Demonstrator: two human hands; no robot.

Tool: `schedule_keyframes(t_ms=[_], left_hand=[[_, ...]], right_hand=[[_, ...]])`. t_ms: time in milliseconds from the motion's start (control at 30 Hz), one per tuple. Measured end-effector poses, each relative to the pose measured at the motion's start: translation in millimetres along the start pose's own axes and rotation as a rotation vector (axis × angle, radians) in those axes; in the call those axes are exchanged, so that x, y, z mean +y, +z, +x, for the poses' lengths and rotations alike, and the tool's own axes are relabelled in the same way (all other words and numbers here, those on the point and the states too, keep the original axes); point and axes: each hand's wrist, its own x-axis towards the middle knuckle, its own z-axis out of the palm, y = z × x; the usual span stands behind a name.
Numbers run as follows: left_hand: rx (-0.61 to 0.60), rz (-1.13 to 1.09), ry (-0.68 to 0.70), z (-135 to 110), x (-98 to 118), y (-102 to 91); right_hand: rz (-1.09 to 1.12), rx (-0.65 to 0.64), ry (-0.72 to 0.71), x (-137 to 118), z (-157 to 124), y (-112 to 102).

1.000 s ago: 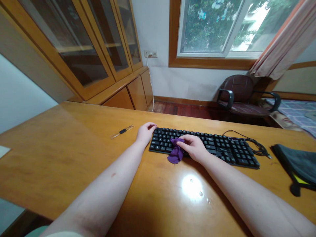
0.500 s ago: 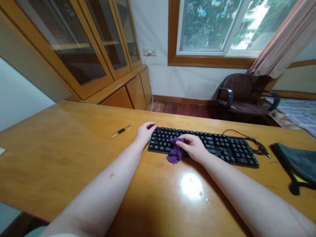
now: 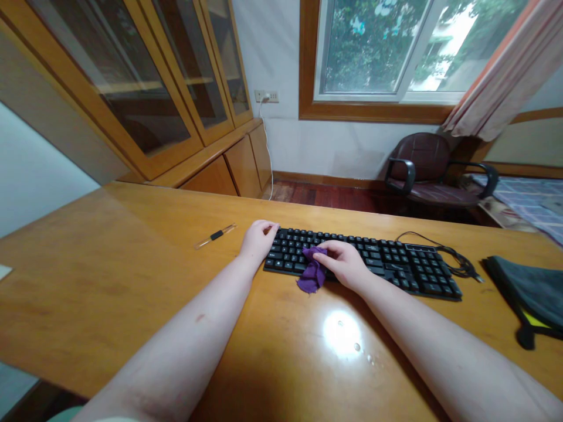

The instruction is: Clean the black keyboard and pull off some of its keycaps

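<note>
A right hand [image 3: 345, 265] pinches a purple cloth [image 3: 312, 274] between thumb and fingers over a black keyboard [image 3: 413, 271] on a wooden desk [image 3: 145, 258]; the left hand [image 3: 258, 239], thumb and fingertips together, grips the keyboard's far left corner.

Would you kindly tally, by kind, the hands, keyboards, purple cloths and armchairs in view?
Hands: 2 (left hand, right hand)
Keyboard: 1
Purple cloth: 1
Armchair: 1
Total: 5
</note>
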Motion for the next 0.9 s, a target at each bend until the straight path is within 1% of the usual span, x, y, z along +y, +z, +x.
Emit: schedule_keyframes(t_ms=[67,300,400,500,667,800,900], left_hand=[[0.006,0.005,0.004,-1,1,-1.5],[-0.034,-0.102,-0.120,0,1,0.1],[-0.031,-0.108,-0.117,0,2,0.2],[-0.034,-0.106,-0.084,-2,4,-1.0],[-0.062,0.023,-0.011,-7,10,-5.1],[-0.090,0.161,-0.024,-9,17,-8.7],[-0.108,0.215,-0.048,-10,21,-10.4]], right_hand=[[0.005,-0.003,0.004,0,0,0],[-0.007,-0.003,0.002,-1,0,0],[-0.009,-0.003,-0.004,1,0,0],[-0.001,-0.006,-0.003,2,0,0],[0.012,0.001,-0.003,0,0,0],[0.010,0.000,0.000,1,0,0],[0.011,0.001,-0.001,1,1,0]])
